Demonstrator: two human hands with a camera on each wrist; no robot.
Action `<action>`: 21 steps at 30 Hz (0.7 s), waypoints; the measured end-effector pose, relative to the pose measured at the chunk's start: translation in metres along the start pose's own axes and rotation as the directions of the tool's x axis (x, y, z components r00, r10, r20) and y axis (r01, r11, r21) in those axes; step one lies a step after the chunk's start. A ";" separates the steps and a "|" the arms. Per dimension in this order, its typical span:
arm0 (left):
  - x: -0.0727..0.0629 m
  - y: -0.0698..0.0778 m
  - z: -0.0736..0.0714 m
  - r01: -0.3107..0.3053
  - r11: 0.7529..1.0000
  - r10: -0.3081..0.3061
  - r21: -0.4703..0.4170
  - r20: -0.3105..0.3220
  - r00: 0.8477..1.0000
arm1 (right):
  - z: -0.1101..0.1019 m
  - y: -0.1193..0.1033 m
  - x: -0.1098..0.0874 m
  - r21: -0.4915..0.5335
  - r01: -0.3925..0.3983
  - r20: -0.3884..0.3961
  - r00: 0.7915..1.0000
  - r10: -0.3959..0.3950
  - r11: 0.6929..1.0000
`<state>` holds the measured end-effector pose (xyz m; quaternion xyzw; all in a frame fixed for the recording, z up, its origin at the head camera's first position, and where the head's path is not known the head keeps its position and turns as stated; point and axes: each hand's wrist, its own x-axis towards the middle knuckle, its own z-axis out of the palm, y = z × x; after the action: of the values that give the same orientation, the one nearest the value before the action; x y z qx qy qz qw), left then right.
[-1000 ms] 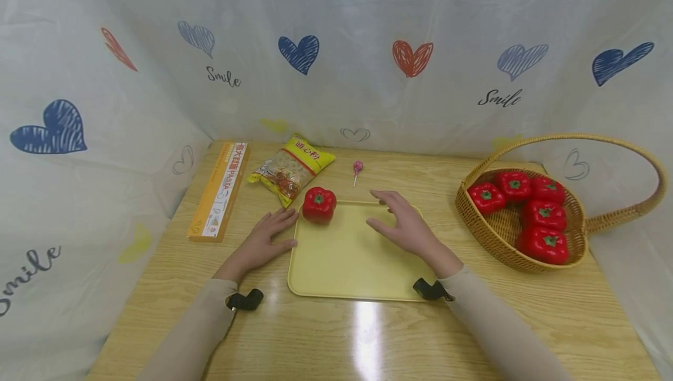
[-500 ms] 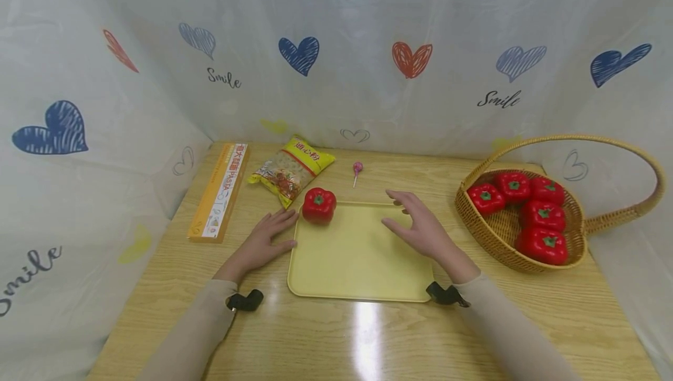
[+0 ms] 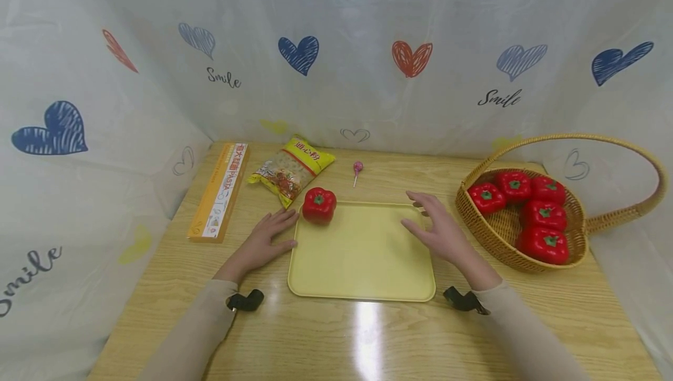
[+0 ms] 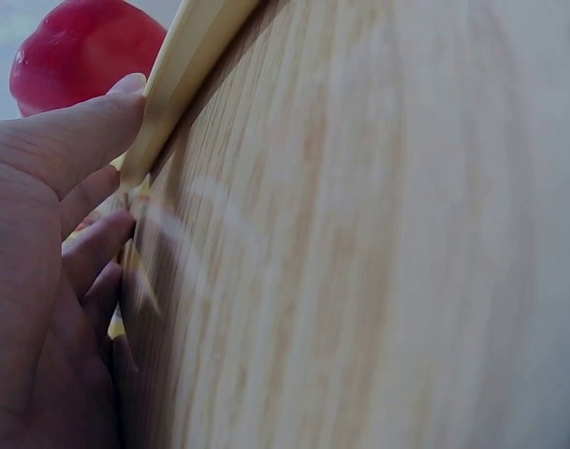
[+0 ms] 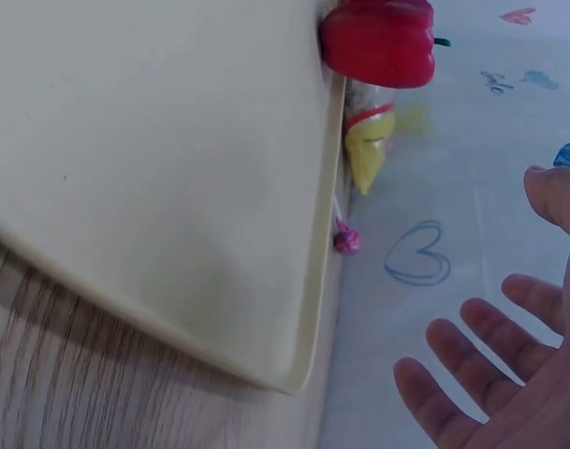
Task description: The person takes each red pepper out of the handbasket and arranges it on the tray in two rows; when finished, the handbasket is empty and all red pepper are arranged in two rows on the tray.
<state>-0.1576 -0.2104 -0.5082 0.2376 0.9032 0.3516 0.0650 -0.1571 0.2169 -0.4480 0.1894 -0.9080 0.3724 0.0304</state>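
Observation:
A red bell pepper point(image 3: 319, 205) sits in the far left corner of the pale yellow tray point(image 3: 363, 252). My left hand point(image 3: 265, 241) rests at the tray's left edge, its thumb touching the rim in the left wrist view, where the same pepper point(image 4: 83, 56) shows beyond. Over the tray's right side hovers my right hand point(image 3: 439, 229), fingers spread and relaxed, holding nothing. The right wrist view shows that hand point(image 5: 518, 365) apart from the tray point(image 5: 172, 187), with its palm side visible.
On the right stands a wicker basket point(image 3: 486, 238) with a tall handle, holding several red bell peppers point(image 3: 544, 245). Behind the tray lie a lollipop point(image 3: 357, 168) and a yellow bag of macaroni point(image 3: 291, 168). A pasta box point(image 3: 218, 191) lies at the left.
My right hand has moved right across the tray, from near its middle to its right edge, still holding nothing. The left hand and the pepper have stayed in place.

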 end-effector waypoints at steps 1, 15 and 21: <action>0.000 0.000 0.000 -0.001 1.000 0.001 0.000 0.000 1.000 | -0.002 0.001 -0.001 0.001 0.000 -0.005 1.000 0.000 1.000; 0.000 -0.001 0.000 -0.001 1.000 0.001 0.000 0.000 1.000 | -0.024 0.017 -0.014 -0.039 0.004 -0.073 0.997 -0.007 0.999; 0.000 0.000 0.000 -0.002 1.000 0.002 0.002 -0.001 1.000 | -0.034 0.025 -0.018 -0.047 -0.009 -0.105 0.994 0.004 0.999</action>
<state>-0.1578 -0.2104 -0.5085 0.2381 0.9034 0.3507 0.0638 -0.1522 0.2624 -0.4443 0.1657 -0.9144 0.3603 0.0814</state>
